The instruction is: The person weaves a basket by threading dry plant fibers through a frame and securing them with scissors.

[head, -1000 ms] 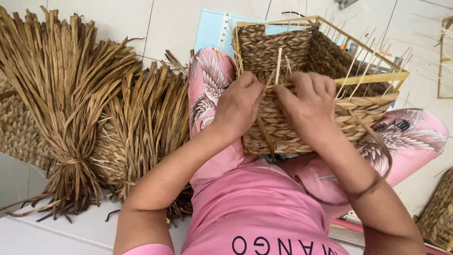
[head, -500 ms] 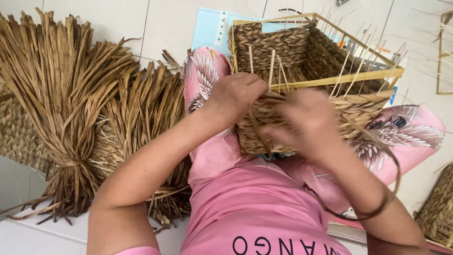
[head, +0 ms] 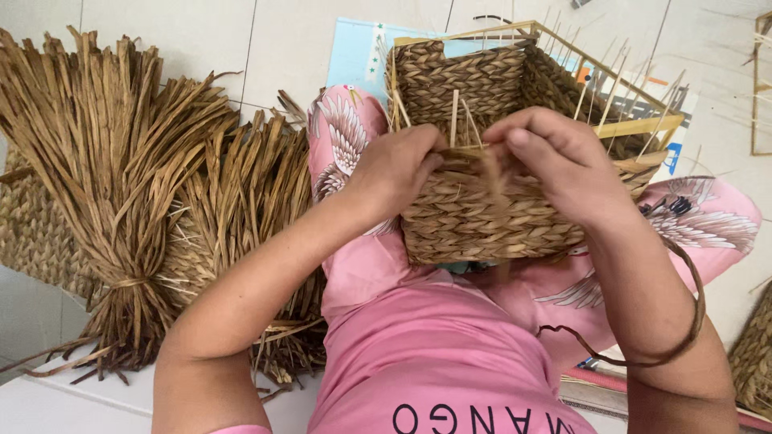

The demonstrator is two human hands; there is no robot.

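A half-woven rectangular basket [head: 482, 217] of brown plaited straw rests on my lap, with thin pale stakes standing up from its wooden-framed rim [head: 635, 127]. My left hand [head: 394, 173] pinches the near rim at its left side. My right hand [head: 555, 161] grips the rim just beside it, fingers curled over the weave. A long twisted straw strand [head: 683, 329] runs from the hands, loops around my right forearm and trails down to my lap. Both hands hide the spot where the strand meets the rim.
Two tied bundles of dried straw [head: 121, 193] lie on the tiled floor at my left, the second [head: 249, 209] against my knee. A light blue sheet [head: 358, 56] lies behind the basket. Another woven piece [head: 752, 362] shows at the right edge, a wooden frame [head: 760, 80] at the upper right.
My hands have come closer together on the near rim. The right hand rose from the basket's front wall to the rim, and the loose strand now swings around my right forearm.
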